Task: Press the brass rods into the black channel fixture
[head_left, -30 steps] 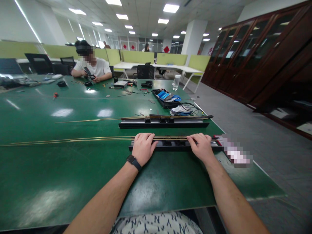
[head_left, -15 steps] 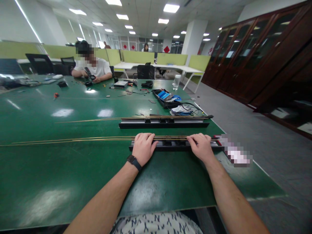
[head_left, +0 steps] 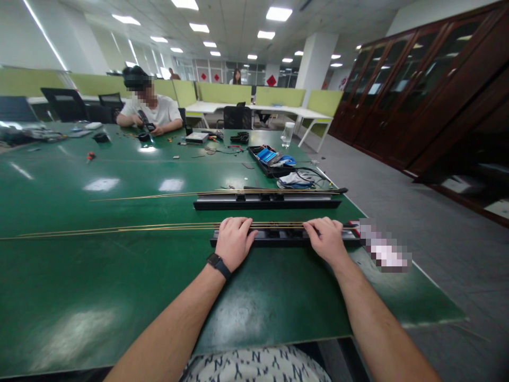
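Observation:
A long black rail (head_left: 278, 242) with a silvery inner strip lies across the table in front of me. Thin brass-coloured rods (head_left: 159, 227) run along its top and stretch far out to the left. My left hand (head_left: 235, 241) is closed over the rail's left part, fingers over the far side and thumb on the near side. Farther right, my right hand (head_left: 326, 239) is closed at the rods, thumb and fingertips together on them above the rail. Both palms hide what lies beneath them.
Behind lies a second black rail (head_left: 266, 204) with more rods on it. A black tray (head_left: 270, 168) of blue items, a glove (head_left: 296, 180) and a clear cup (head_left: 287, 135) stand beyond. Across the green table (head_left: 119, 297) a person (head_left: 151, 109) handles a dark device. A blurred-out object (head_left: 384, 249) lies right.
My right hand has shifted very slightly to the left along the rods. My left hand and the rails stay where they were.

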Demonstrator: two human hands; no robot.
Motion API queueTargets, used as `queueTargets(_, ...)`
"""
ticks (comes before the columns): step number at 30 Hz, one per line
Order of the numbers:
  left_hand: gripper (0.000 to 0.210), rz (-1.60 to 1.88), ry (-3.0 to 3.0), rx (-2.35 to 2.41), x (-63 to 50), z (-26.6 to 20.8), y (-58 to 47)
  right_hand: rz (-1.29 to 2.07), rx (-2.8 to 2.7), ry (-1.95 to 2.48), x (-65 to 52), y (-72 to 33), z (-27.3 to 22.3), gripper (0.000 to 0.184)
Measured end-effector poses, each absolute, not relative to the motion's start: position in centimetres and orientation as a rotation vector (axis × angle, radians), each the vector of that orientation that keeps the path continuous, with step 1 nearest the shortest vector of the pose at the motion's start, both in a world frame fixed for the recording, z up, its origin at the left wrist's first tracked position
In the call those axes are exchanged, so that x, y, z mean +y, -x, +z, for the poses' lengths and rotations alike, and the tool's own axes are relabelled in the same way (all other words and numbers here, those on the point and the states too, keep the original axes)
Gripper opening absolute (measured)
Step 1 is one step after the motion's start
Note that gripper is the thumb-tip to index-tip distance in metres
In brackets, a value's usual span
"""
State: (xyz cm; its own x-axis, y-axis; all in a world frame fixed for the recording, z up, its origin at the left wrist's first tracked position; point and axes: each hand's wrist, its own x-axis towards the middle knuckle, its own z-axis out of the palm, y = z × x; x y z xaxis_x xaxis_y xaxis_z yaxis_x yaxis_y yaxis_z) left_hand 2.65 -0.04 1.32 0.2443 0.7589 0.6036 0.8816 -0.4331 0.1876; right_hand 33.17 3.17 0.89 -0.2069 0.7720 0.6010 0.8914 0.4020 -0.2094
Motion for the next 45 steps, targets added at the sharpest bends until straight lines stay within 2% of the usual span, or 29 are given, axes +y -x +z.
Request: queueTargets(45,0.027,-0.946,2.306,-1.563,-0.07,1.22,-2.63,-0.240,-1.994,1.403,3.21,-32.99,0.65,0.032)
